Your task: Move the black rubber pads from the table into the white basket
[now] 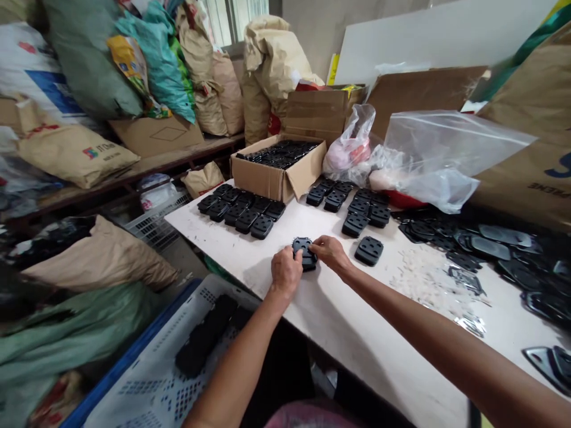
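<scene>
Black piece (305, 257), one: we grip it by its edges, left hand (286, 271) and right hand (331, 251) both (white table (352, 315) beneath).

Pale light is entering through the window (236, 21), overexposing its panes. The white tabletop (247, 255) is reflecting brightly; soft shadows are falling below the left hand (286, 270) and right hand (331, 252). The clear plastic bag (455, 139) is showing glare. Space beneath is lying dark. Wide-angle distortion is stretching the edges, where the lower-left green sack (89, 330) is blurring.
</scene>
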Demonstrator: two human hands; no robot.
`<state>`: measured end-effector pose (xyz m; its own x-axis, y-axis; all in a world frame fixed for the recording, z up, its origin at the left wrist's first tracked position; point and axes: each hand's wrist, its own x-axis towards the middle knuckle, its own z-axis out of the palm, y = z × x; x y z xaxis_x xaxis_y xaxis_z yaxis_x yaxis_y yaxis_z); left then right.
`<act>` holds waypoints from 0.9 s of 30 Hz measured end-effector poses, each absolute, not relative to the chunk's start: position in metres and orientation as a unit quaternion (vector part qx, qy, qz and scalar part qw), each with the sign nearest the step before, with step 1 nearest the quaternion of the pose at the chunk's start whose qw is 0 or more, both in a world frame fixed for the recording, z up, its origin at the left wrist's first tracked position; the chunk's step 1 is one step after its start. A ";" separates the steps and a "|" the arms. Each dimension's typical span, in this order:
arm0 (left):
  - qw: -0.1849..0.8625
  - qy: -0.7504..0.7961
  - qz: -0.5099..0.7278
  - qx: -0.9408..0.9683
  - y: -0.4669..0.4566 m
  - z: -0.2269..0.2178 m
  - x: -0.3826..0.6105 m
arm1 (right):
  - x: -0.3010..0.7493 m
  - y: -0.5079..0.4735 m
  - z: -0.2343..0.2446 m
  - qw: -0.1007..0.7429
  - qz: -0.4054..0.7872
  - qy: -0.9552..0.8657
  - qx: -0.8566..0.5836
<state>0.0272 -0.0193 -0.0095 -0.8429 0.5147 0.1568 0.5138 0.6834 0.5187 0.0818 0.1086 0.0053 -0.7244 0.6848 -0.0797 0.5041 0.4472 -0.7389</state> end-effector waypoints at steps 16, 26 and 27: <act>0.031 0.914 0.336 0.227 -0.075 -0.010 0.072 | 0.111 0.068 0.016 0.054 0.410 -0.865 -0.284; 0.043 0.908 0.353 0.222 -0.085 -0.002 0.070 | 0.109 0.066 0.016 0.047 0.401 -0.871 -0.279; 0.048 0.908 0.353 0.220 -0.083 -0.001 0.068 | 0.109 0.066 0.015 0.050 0.397 -0.873 -0.279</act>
<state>0.0679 -0.0835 -0.0012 -0.8982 0.4345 0.0676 0.3663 0.6543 0.6616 0.1089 0.0662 0.0155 -0.8393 0.5269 -0.1342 0.4472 0.5285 -0.7216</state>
